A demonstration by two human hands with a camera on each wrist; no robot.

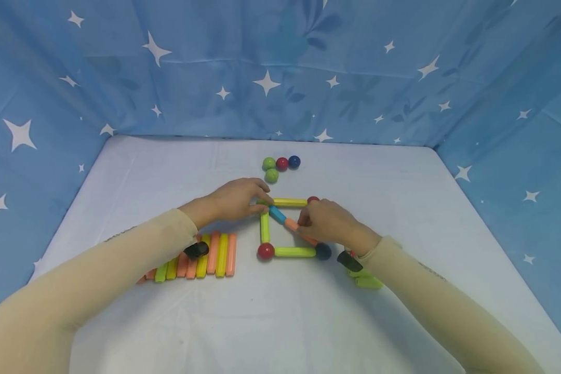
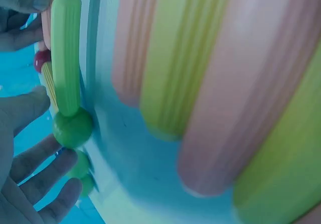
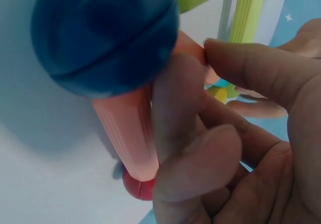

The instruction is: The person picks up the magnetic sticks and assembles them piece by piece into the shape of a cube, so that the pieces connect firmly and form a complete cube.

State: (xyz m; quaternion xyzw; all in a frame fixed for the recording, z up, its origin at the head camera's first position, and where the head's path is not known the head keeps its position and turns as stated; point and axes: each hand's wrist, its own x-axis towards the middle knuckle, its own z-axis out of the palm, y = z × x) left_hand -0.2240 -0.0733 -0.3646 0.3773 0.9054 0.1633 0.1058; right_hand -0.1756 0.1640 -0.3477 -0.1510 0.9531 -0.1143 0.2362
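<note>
Behind the hands, four loose balls (image 1: 280,166).

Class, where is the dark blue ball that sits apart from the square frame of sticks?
In the head view, the dark blue ball lies on the white table beyond the frame, rightmost of the loose cluster, beside the red ball.

White cloth-covered table (image 1: 135,171) with rounded far corners, slightly wrinkled. Blue fabric backdrop printed with white stars and faint darker leaf shapes (image 1: 280,67) hangs behind and wraps both sides, creased and draped, meeting the table's far edge. Even, soft lighting, weak shadows. No windows or floor visible.
</note>
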